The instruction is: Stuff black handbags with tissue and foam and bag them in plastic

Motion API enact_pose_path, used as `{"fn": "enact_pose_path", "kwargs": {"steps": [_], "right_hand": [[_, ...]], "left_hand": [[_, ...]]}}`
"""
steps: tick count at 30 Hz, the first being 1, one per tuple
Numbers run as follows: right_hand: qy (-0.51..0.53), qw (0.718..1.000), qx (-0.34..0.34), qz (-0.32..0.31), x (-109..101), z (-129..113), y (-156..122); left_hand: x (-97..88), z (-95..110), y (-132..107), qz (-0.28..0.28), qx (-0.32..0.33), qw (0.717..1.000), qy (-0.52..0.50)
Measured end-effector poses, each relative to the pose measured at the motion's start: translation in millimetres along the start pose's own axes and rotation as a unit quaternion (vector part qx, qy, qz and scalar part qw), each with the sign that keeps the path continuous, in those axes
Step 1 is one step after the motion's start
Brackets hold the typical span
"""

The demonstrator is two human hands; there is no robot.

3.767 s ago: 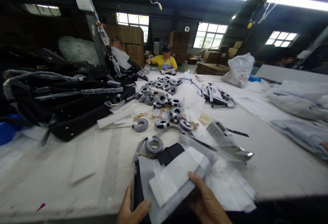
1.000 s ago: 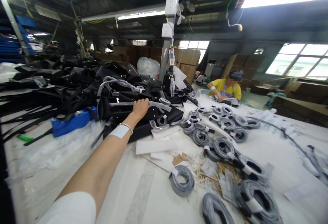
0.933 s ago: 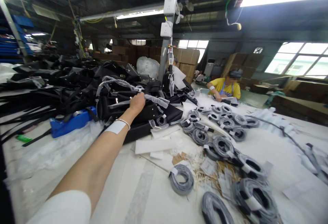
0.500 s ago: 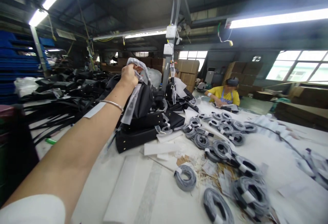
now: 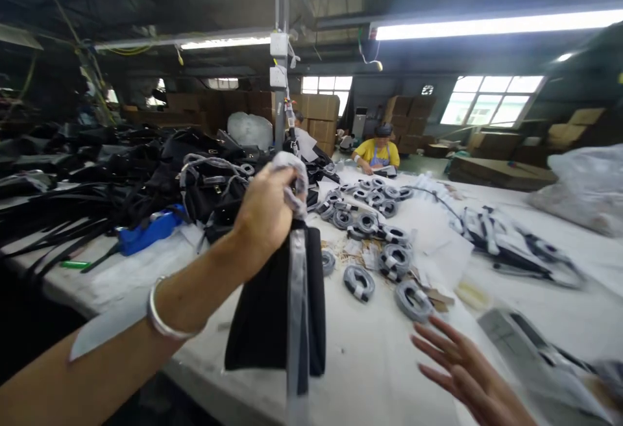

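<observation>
My left hand [image 5: 265, 208] is closed round the plastic-wrapped handles of a black handbag [image 5: 275, 309], which hangs in the air above the near edge of the white table [image 5: 370, 354]. A wrapped strap dangles down the bag's front. My right hand [image 5: 462, 367] is open at the lower right, fingers spread, a short way from the bag and touching nothing.
A heap of black handbags [image 5: 160, 173] covers the left of the table beside a blue object [image 5: 146, 231]. Several coiled grey straps [image 5: 384, 238] and paper tags lie in the middle. A tool [image 5: 525, 348] lies near right. A person in yellow [image 5: 377, 153] works at the far end.
My left hand gripped a bag's handles in the heap, lifted it and carried it toward me. My right hand has come into view, open.
</observation>
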State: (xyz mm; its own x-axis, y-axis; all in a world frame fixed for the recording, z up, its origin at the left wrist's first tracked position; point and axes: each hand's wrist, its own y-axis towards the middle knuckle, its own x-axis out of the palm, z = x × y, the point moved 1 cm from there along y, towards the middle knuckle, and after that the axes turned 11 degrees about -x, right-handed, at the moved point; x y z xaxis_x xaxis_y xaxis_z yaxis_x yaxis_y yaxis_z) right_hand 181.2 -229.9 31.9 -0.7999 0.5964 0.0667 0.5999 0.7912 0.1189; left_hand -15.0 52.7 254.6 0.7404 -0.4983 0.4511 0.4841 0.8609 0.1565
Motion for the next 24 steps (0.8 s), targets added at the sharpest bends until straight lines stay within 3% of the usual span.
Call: {"fn": "enact_pose_path", "kwargs": {"steps": [2, 4, 6, 7, 8, 9, 11, 13, 15, 17, 20, 22, 24], "right_hand": [[0.091, 0.995, 0.015, -0.039, 37.0, 10.2, 1.9], [0.153, 0.988, 0.029, -0.019, 64.4, 19.6, 6.4], [0.191, 0.980, 0.054, -0.009, 73.1, 28.5, 5.9], [0.203, 0.976, 0.071, -0.004, 70.3, 33.5, 2.7], [0.211, 0.973, 0.091, 0.005, 64.0, 39.2, -2.4], [0.214, 0.970, 0.112, 0.018, 55.7, 45.7, -8.8], [0.205, 0.967, 0.145, 0.039, 39.4, 60.0, -21.9], [0.189, 0.967, 0.162, 0.056, 30.2, 72.9, -29.9], [0.184, 0.965, 0.173, 0.069, 29.8, 80.4, -28.5], [0.187, 0.962, 0.188, 0.072, 34.3, 80.9, -16.7], [0.167, 0.965, 0.197, 0.034, 39.1, 70.5, 17.0], [0.108, 0.978, 0.177, -0.033, 36.9, 59.4, 45.8], [-0.014, 0.985, 0.134, -0.112, 30.1, 48.5, 75.5]], "left_hand": [[19.3, -34.8, -38.6, -0.101, -0.074, 0.992, 0.034], [29.6, -59.7, -66.1, -0.247, -0.132, 0.956, 0.084], [24.3, -77.4, -78.3, -0.359, -0.107, 0.910, 0.179], [15.5, -86.4, -79.3, -0.381, -0.069, 0.888, 0.247], [3.3, -96.9, -78.1, -0.381, -0.022, 0.864, 0.329], [-11.7, -109.5, -75.9, -0.340, 0.023, 0.846, 0.410], [-44.1, -141.6, -74.6, -0.281, 0.049, 0.806, 0.518], [-72.5, -177.2, -82.5, -0.283, 0.040, 0.767, 0.575], [-91.1, -205.7, -98.7, -0.278, 0.080, 0.752, 0.593], [-99.2, -222.6, -118.5, -0.259, 0.118, 0.750, 0.597], [-97.9, -228.8, -146.5, -0.200, 0.145, 0.754, 0.609], [-93.5, -225.2, -163.3, -0.174, 0.157, 0.748, 0.620], [-89.5, -217.8, -178.0, -0.192, 0.184, 0.734, 0.625]]}}
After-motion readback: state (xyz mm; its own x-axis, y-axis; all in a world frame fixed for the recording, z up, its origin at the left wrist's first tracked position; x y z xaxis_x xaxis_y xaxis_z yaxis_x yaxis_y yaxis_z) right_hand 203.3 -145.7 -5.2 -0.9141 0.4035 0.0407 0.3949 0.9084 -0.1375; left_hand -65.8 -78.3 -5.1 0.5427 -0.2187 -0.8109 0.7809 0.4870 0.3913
